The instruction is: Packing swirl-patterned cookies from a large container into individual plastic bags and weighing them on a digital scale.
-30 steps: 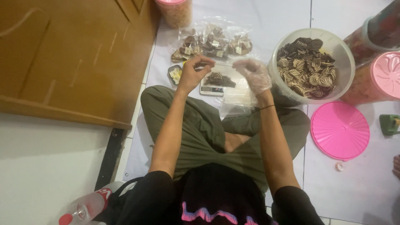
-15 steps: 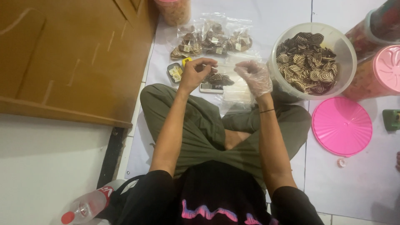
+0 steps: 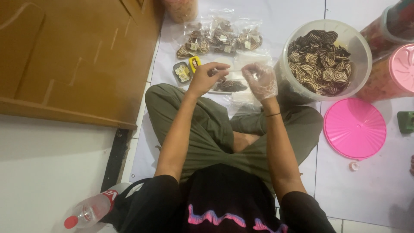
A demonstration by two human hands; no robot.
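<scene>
Both my arms reach forward over my crossed legs, elbows bent. My left hand (image 3: 206, 77) is bare, fingers curled in, thumb and forefinger closed in a pinch that points toward my right. My right hand (image 3: 260, 81), in a thin clear glove, sits level with it and just beside it, fingers bunched in a loose grip.

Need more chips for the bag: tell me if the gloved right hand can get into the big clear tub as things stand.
Probably yes. The right hand hovers just beside the tub, whose top is open, its pink lid lying on the floor; nothing stands between them.
</scene>
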